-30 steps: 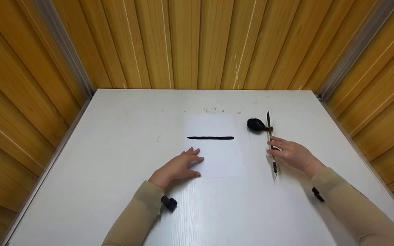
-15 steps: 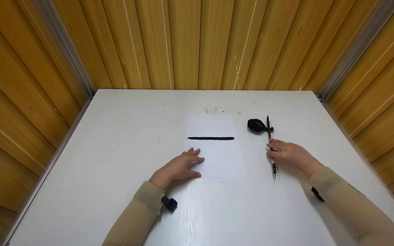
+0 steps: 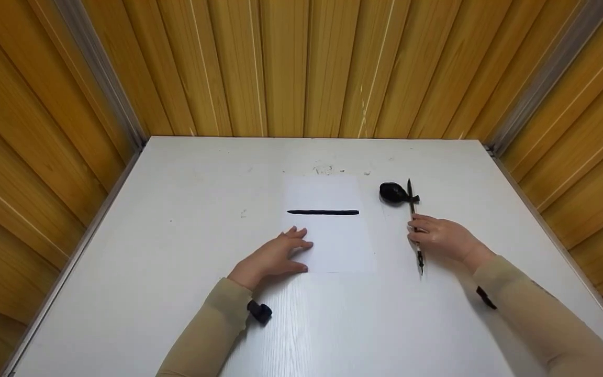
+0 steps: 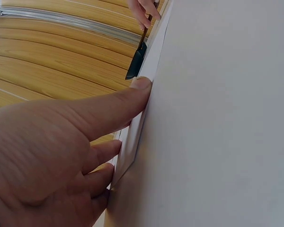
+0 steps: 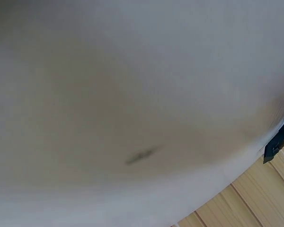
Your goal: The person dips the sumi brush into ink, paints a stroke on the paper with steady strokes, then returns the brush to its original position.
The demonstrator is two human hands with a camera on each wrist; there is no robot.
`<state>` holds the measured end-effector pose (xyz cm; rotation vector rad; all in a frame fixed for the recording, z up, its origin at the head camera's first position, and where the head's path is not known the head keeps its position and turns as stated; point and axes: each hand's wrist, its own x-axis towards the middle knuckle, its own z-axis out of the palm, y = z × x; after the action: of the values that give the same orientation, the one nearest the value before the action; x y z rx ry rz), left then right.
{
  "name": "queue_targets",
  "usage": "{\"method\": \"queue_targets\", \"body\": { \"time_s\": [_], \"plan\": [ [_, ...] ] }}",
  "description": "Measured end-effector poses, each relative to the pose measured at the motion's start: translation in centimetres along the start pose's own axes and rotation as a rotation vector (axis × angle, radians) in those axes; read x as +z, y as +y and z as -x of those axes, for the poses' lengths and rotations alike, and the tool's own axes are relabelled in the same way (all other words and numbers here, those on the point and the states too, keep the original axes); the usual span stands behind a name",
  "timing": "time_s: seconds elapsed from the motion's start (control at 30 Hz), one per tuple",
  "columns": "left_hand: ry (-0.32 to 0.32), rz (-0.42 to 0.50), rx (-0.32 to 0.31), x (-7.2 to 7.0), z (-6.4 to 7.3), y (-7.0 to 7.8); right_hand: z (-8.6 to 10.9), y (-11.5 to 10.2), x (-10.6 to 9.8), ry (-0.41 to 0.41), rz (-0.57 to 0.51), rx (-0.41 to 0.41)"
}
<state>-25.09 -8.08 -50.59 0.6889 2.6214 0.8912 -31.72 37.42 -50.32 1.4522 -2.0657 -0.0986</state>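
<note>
In the head view my left hand (image 3: pixel 275 254) rests with spread fingers on the lower left part of a white sheet of paper (image 3: pixel 333 246). A thick black horizontal stroke (image 3: pixel 323 212) crosses the sheet above those fingertips. To the right of the paper, my right hand (image 3: pixel 445 238) holds an ink brush (image 3: pixel 413 208) between thumb and fingers at mid-handle. Its dark pointed tip faces away from me, and the upper shaft lies across the narrow neck of a black ink dish (image 3: pixel 393 192). In the left wrist view, the left thumb (image 4: pixel 139 84) lies at the paper's edge.
The white table (image 3: pixel 176 293) carries small dark smudges (image 3: pixel 323 169) beyond the paper. Wood-patterned panels (image 3: pixel 286 68) wall in the back and both sides. A camera (image 3: pixel 259 312) is strapped under the left wrist.
My right hand has drawn slightly toward me, and the brush tip has come back with it, nearer the dish's neck. The left hand and the paper have stayed put.
</note>
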Motion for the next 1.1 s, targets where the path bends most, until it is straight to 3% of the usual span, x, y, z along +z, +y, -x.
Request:
{"method": "queue_targets", "body": {
  "time_s": [0.63,1.1],
  "plan": [
    [-0.004,-0.010,0.006,-0.01,0.00,-0.19,0.22,-0.34,-0.65,-0.085,0.056,0.014],
    [-0.008,-0.011,0.015,0.01,-0.03,-0.28,0.05,-0.33,-0.47,-0.055,0.040,0.034]
  ]
}}
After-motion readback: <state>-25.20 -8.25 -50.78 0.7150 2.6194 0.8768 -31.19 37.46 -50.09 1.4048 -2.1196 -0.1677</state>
